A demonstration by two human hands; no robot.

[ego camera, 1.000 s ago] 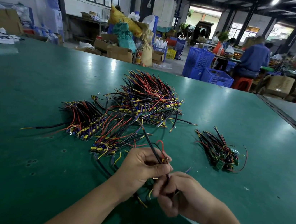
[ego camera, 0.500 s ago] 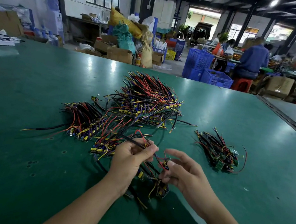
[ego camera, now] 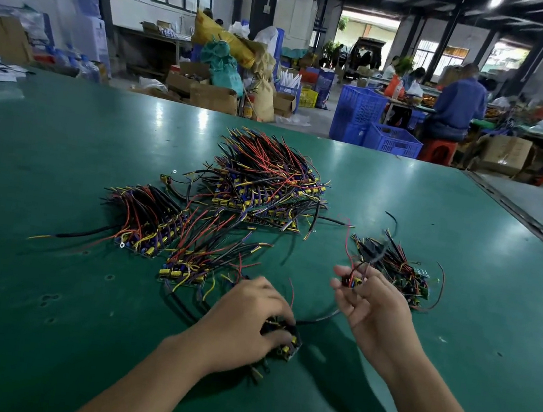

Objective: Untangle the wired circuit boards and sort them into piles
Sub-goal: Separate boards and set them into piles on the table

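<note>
Board in right hand: a small wired board (ego camera: 353, 280) was pinched at the fingertips of the right hand (ego camera: 375, 309), lifted clear of the table and just beside the right pile.
Board under left hand: the left hand (ego camera: 244, 323) was curled round a second clump of boards (ego camera: 285, 340), holding it down on the green table (ego camera: 39, 331) close to me.
Link: a black wire (ego camera: 317, 319) ran from that clump towards the right hand; I could not tell whether it joined the two.
Right pile (ego camera: 399, 271): small, dark wires and green boards, set well apart from the others.
Left pile (ego camera: 147, 220): boards lay roughly in a row, wires fanned one way.
Middle pile (ego camera: 193, 264): loose, its wires crossing into the neighbours.
Far heap (ego camera: 266, 184): the largest, a dense mass of red and black leads.
Done: I judged several piles started and one board nearly freed.
Left: the clump in hand, and likely the far heap, wanted separating; I put the job at well short of finished.
</note>
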